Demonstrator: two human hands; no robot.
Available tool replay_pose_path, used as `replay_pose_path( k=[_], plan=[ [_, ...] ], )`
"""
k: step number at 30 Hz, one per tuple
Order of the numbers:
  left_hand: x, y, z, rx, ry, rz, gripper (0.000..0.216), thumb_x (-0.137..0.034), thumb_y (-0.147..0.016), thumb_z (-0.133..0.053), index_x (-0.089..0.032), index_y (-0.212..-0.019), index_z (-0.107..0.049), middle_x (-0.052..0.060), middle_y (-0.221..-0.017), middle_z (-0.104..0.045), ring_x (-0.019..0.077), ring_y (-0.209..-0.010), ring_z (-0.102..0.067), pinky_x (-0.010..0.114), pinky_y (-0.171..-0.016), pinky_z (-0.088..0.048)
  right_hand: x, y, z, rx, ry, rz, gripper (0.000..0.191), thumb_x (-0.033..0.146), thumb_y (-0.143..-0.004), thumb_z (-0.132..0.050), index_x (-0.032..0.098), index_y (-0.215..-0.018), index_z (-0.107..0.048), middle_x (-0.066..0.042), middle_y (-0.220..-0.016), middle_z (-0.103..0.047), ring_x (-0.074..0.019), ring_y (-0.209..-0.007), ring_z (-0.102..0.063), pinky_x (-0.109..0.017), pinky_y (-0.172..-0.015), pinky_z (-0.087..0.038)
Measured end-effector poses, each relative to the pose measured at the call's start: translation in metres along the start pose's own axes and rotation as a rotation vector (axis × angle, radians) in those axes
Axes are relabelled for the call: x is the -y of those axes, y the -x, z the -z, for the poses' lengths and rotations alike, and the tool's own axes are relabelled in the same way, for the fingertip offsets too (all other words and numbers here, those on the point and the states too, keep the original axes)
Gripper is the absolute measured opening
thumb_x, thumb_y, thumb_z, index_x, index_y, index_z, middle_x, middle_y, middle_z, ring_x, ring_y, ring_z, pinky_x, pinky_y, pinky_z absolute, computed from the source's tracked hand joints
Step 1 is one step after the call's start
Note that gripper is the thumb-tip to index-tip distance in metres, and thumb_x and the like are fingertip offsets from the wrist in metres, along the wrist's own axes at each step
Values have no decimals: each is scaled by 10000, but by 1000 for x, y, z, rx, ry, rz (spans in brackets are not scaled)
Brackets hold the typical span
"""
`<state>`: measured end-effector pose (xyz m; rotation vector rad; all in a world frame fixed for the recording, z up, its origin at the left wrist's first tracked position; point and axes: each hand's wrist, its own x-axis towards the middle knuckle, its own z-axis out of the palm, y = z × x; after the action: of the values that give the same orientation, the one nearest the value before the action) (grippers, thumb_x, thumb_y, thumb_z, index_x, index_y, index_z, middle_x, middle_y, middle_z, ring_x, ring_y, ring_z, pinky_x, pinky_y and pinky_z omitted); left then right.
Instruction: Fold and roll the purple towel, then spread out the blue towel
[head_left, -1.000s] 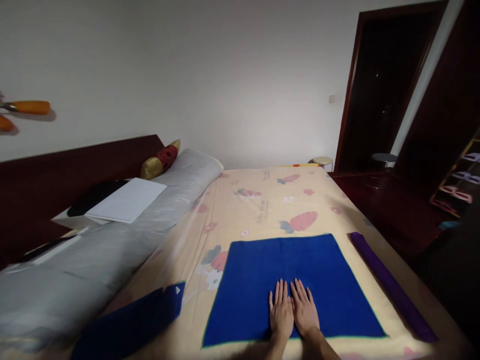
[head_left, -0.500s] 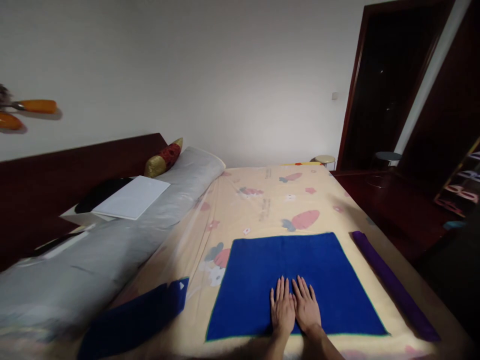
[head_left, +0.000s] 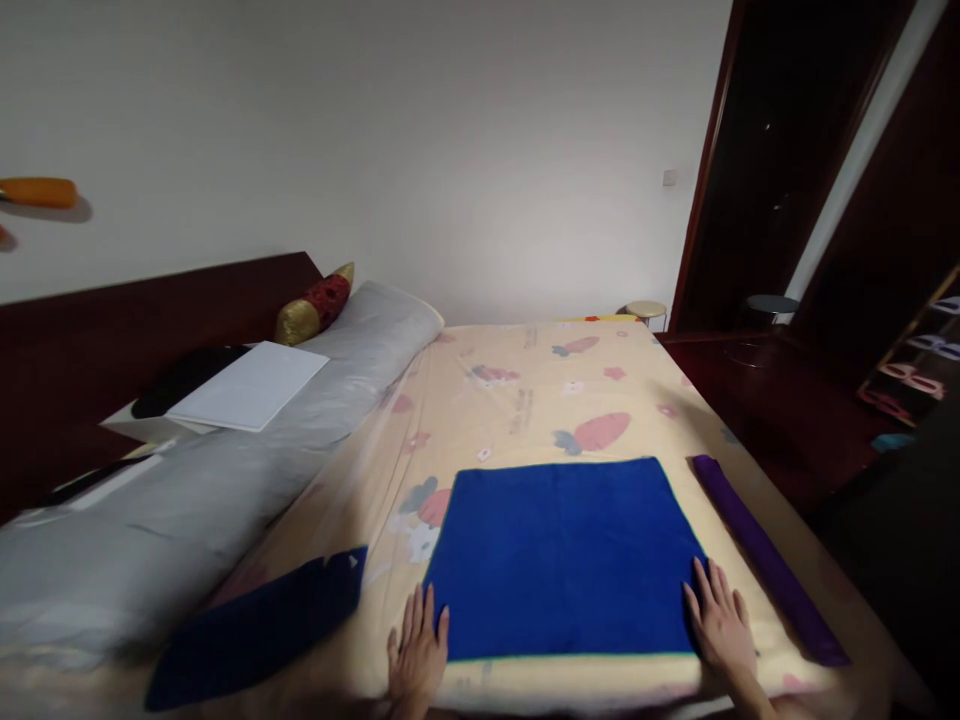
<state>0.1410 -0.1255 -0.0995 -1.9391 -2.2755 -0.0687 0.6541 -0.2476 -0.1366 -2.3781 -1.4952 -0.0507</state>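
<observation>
A blue cloth [head_left: 562, 560] with a thin green edge is spread flat on the bed. At its near left corner lies my left hand [head_left: 418, 640], palm down with the fingers stretched out. My right hand [head_left: 720, 615] rests the same way at the near right corner, fingers spread over the cloth's edge. Neither hand grips anything. To the left is a dark blue folded cloth [head_left: 262, 625] with a small white tag. A purple rolled or folded strip of cloth [head_left: 765, 555] lies to the right of my right hand.
The bed sheet [head_left: 517, 400] has a pink carrot print. Along the left, a grey covered bolster [head_left: 225, 500] carries a white flat board [head_left: 251, 385] and a red and gold cushion [head_left: 319, 305]. Stools [head_left: 646, 310] and a shoe rack [head_left: 911, 360] stand beyond the bed.
My hands have slid apart from the cloth's near middle, the left to its left corner and the right to its right corner. The camera view has shifted slightly.
</observation>
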Motion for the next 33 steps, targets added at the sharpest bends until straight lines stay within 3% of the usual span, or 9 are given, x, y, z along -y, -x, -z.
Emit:
replay_pose_path(
  k=[7, 14, 18, 26, 33],
  plan=[
    [12, 4, -10, -95, 74, -21, 557, -428, -935, -163, -265, -1467, -168, 33, -1530, -344, 171, -1406, -301, 460, -1150, -205, 4, 0, -6, -50, -2, -16, 697, 530, -890, -111, 171, -1459, -290, -86, -1548, -272, -247, -1438, -186, -506, -1133, -209],
    [11, 4, -11, -209, 102, -32, 581, -438, -928, -134, -215, -1449, -263, 56, -1495, -407, 199, -1372, -365, 465, -1135, -222, 1, 1, -11, -81, -20, -2, 694, 538, -887, -109, 191, -1452, -312, -78, -1529, -318, -255, -1434, -205, -524, -1123, -222],
    [9, 6, -10, -244, 132, -23, 570, -444, -930, -133, -259, -1467, -188, 52, -1482, -432, 186, -1367, -372, 443, -1137, -218, 1, 1, -8, -113, -35, 16, 704, 556, -899, -112, 168, -1458, -292, -95, -1532, -308, -257, -1435, -201, -515, -1117, -239],
    [5, 8, -6, -267, 141, -34, 566, -422, -931, -136, -244, -1459, -233, 65, -1461, -461, 190, -1357, -388, 441, -1134, -223, 4, 8, 1, -238, -83, 54, 648, 538, -930, -177, 187, -1468, -259, -114, -1541, -286, -275, -1413, -259, -504, -1074, -300],
    [8, 6, 5, -215, 122, -7, 555, -343, -927, -188, -222, -1466, -229, 79, -1479, -430, 205, -1362, -382, 479, -1131, -227, 2, 17, 1, -235, -62, 83, 607, 480, -926, -224, 215, -1471, -253, -97, -1548, -269, -281, -1400, -294, -510, -1062, -318]
  ],
)
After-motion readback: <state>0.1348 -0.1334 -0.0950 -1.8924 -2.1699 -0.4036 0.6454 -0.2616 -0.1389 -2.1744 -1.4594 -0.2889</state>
